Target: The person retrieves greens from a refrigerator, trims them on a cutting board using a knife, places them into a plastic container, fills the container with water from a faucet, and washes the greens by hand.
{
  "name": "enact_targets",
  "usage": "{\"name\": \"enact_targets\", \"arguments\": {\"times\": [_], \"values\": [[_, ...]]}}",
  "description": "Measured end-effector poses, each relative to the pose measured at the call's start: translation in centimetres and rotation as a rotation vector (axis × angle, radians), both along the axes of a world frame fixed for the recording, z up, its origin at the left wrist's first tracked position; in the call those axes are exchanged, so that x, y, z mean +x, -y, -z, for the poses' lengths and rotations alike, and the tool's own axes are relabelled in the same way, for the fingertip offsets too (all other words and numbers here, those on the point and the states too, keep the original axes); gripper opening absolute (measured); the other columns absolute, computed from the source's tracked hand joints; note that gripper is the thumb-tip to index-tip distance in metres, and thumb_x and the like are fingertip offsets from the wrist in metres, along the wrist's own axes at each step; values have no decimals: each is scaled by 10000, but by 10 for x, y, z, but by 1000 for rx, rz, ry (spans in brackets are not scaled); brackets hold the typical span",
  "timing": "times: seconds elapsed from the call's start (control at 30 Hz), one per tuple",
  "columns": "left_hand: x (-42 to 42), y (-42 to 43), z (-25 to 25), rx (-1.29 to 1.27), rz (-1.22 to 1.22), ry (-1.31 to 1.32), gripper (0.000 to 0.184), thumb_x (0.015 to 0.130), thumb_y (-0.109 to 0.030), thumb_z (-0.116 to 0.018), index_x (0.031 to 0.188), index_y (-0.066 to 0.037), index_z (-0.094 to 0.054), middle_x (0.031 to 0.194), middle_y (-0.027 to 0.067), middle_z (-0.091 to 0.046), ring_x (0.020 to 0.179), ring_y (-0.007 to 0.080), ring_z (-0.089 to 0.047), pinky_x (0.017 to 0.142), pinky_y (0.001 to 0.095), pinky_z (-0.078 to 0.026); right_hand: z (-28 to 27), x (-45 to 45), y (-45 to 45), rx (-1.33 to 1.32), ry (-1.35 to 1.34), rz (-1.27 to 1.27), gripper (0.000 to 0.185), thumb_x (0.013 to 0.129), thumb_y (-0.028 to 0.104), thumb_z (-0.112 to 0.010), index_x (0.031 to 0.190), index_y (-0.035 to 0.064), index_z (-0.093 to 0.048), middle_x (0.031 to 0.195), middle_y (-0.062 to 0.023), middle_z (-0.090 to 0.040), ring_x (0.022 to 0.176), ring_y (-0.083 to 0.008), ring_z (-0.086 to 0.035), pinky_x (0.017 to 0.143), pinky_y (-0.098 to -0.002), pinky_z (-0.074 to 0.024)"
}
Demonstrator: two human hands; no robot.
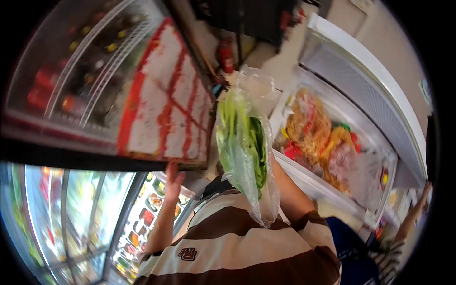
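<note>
A clear plastic bag of green leafy vegetables (242, 142) hangs upright in front of my striped shirt. My right forearm (289, 190) runs up behind the bag; the right hand itself is hidden by it, so its fingers cannot be made out. My left hand (174, 179) is raised at the lower edge of a red and white panel (166, 104) on a dark-framed fridge, its fingers apart and close to or touching that edge. Nothing shows in the left hand.
An open chest freezer (304, 171) with bagged food stands at the right, its lid (365, 71) raised. At the lower left is a lit display fridge (71, 213) beside trays of food (147, 218). Another person's arm (415, 209) shows at the far right.
</note>
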State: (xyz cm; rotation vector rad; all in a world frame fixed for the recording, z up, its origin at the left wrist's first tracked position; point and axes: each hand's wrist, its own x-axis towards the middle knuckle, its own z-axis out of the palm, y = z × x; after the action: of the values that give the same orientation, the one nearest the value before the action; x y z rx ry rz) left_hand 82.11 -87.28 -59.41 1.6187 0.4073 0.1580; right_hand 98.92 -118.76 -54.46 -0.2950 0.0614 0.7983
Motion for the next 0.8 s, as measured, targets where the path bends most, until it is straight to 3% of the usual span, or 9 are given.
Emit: {"name": "enact_targets", "arguments": {"times": [0.07, 0.13, 0.27, 0.33, 0.37, 0.47, 0.53, 0.67, 0.8], "values": [[13, -16, -18, -78, -185, -218, 648, 893, -227, -597, 1443, -98, -278, 1429, 90, -370, 1247, 198, -442, 994, 356, -358, 7, 5, 13, -12, -16, -11, 572, 896, 235, -572, 1396, 53, -362, 1338, -113, -485, 1182, -207, -511, 1017, -375, -390], [38, -18, -43, -62, 39, -311, 640, 885, -330, -620, 1408, -85, -343, 1389, 85, -412, 1232, 185, -457, 990, 343, -358, 13, 8, 21, -30, -24, -24, 576, 894, 222, -582, 1396, 47, -360, 1335, -117, -487, 1182, -211, -510, 1014, -370, -398], [118, 52, -103, -375, 318, -102, 662, 907, -298, -598, 1434, -41, -291, 1418, 92, -370, 1257, 177, -405, 1006, 321, -364, 3, 16, 24, -159, 88, 28, 586, 889, 196, -602, 1396, 34, -357, 1329, -125, -492, 1182, -220, -508, 1008, -361, -415], [154, 51, -82, -305, 344, -85, 777, 869, -515, -580, 1437, -68, -297, 1434, 84, -364, 1306, 223, -366, 1053, 372, -307, -30, 27, 8, -361, 272, 176, 693, 868, 177, -641, 1437, 35, -273, 1344, -123, -470, 1204, -204, -477, 1020, -338, -390], [182, 70, -95, -475, 436, -12, 681, 925, -365, -535, 1447, -31, -252, 1483, 120, -284, 1338, 231, -309, 1079, 370, -281, -38, 37, -7, -548, 407, 266, 765, 847, 180, -673, 1452, 40, -228, 1370, -132, -437, 1224, -203, -449, 1027, -334, -375], [252, 64, -85, -464, 511, -42, 679, 925, -354, -534, 1450, -37, -243, 1486, 121, -279, 1341, 238, -306, 1082, 375, -276, -46, 75, -46, -769, 568, 463, 900, 796, 122, -736, 1475, 43, -150, 1433, -128, -357, 1278, -180, -364, 1061, -320, -309], [301, 53, -80, -427, 562, -66, 678, 925, -348, -533, 1452, -41, -236, 1487, 121, -276, 1342, 242, -304, 1084, 378, -273, -55, 100, -64, -883, 597, 585, 955, 794, 197, -748, 1476, 29, -101, 1448, -168, -322, 1313, -210, -329, 1082, -338, -281], [397, 44, -69, -389, 697, -117, 676, 926, -334, -531, 1456, -49, -224, 1490, 123, -269, 1346, 252, -300, 1088, 385, -268, -61, 148, -96, -1285, 639, 788, 1024, 802, 382, -713, 1469, 2, -36, 1466, -280, -204, 1373, -352, -238, 1112, -382, -219], [472, 55, -56, -354, 800, -167, 675, 926, -321, -530, 1460, -58, -211, 1493, 124, -262, 1349, 261, -295, 1092, 391, -262, -66, 203, -103, -1451, 548, 819, 1031, 791, 448, -685, 1470, 14, -41, 1382, -326, -268, 1274, -456, -330, 1046, -419, -290]]}}
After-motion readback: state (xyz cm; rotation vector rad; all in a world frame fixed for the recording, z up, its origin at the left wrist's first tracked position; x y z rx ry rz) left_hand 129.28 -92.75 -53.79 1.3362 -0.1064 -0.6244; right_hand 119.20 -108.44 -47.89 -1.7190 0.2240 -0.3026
